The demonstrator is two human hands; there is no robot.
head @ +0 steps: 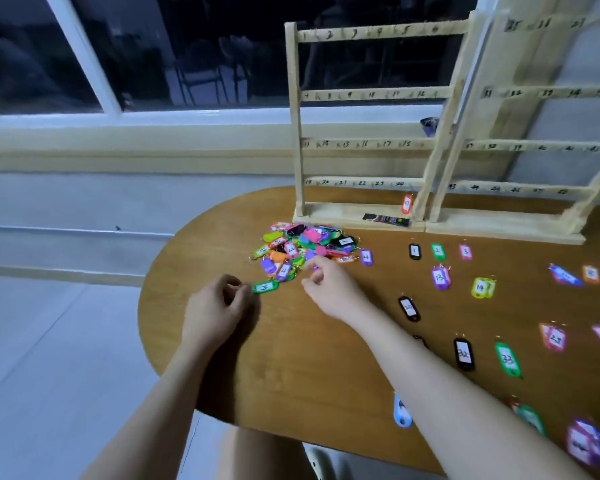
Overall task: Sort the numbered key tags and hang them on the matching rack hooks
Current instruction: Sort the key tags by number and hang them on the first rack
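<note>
Sorting part done: unsorted heap of coloured plastic key tags point(303, 249) remains, pale wooden numbered racks point(368, 133) nearly bare; left hand point(219, 306) fingers pinch a green tag point(265, 287), right hand point(326, 289) fingers loosely curled, empty

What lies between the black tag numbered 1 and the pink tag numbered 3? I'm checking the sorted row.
In the head view, a green tag marked 2 lies between the black tag 1 and the pink tag 3.

- Brown wooden table point(291, 368) with a rounded end
- Pale tiled floor point(49, 358) below it
- Wide window point(153, 46) behind, dark outside, white frame point(80, 53)
- Cream sill point(118, 147) beneath the glass
- Dim, cool indoor light
</note>
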